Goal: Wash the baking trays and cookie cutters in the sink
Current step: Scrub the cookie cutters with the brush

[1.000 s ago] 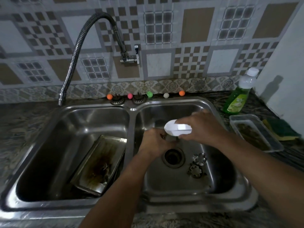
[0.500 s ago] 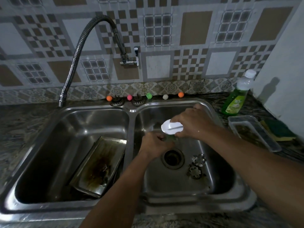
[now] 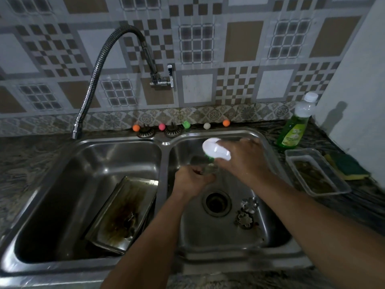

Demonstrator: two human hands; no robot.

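I am gripping a white scrub brush (image 3: 216, 150) in my right hand (image 3: 243, 161), bristles down, over something small, probably a cookie cutter, that my left hand (image 3: 192, 181) is curling around above the right basin (image 3: 210, 234). Two cookie cutters (image 3: 246, 213) are lying at four o'clock from the drain (image 3: 216, 203). A stained baking tray (image 3: 125, 213) is leaning in the left basin (image 3: 68, 184), waiting.

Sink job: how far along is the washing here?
Early. Nothing looks clean yet. In hand: right hand holds a brush over something small gripped in the left hand. Left: stained tray in the left basin, two cutters by the drain.
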